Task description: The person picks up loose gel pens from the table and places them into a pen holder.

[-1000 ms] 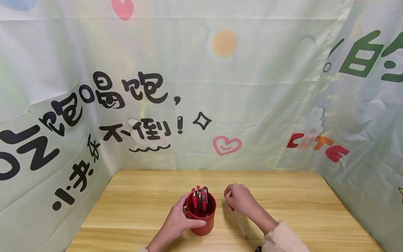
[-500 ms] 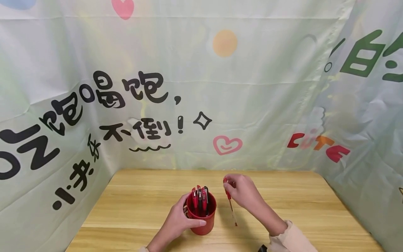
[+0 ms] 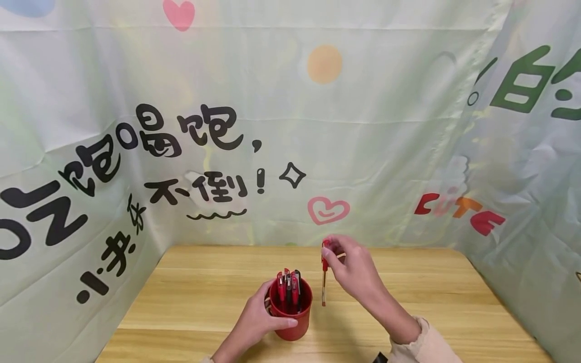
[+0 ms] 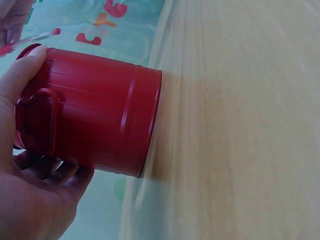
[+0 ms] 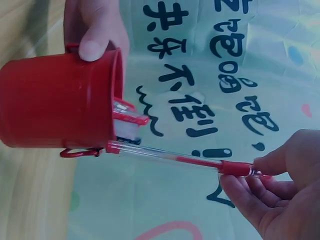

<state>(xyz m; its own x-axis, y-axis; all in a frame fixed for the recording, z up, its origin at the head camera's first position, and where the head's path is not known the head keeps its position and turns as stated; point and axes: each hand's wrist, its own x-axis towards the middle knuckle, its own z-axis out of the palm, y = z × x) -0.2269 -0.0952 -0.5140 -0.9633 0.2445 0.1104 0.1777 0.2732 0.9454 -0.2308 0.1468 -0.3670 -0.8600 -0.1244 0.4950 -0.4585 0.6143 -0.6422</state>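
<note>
A red metal pail (image 3: 292,330) with small side handles stands upright on the wooden table, with several red and black pens (image 3: 288,287) inside. My left hand (image 3: 256,317) grips it round the left side, thumb across the front near the rim. To the right of the pail and higher, my right hand (image 3: 358,267) pinches a clear-barrelled red pen (image 3: 324,282) by its red end, the other end hanging down. In the right wrist view that lower end of the pen (image 5: 170,155) overlaps the edge of the pail's rim (image 5: 117,80).
The wooden table (image 3: 204,272) runs back to a pale printed cloth (image 3: 376,166) that hangs behind and at both sides. A small black thing (image 3: 380,358) shows at the bottom edge beside the right sleeve (image 3: 426,345).
My right hand has lifted the red pen up and slightly left, and the pen has swung from slanted to nearly upright. My left hand and the pail have stayed put.
</note>
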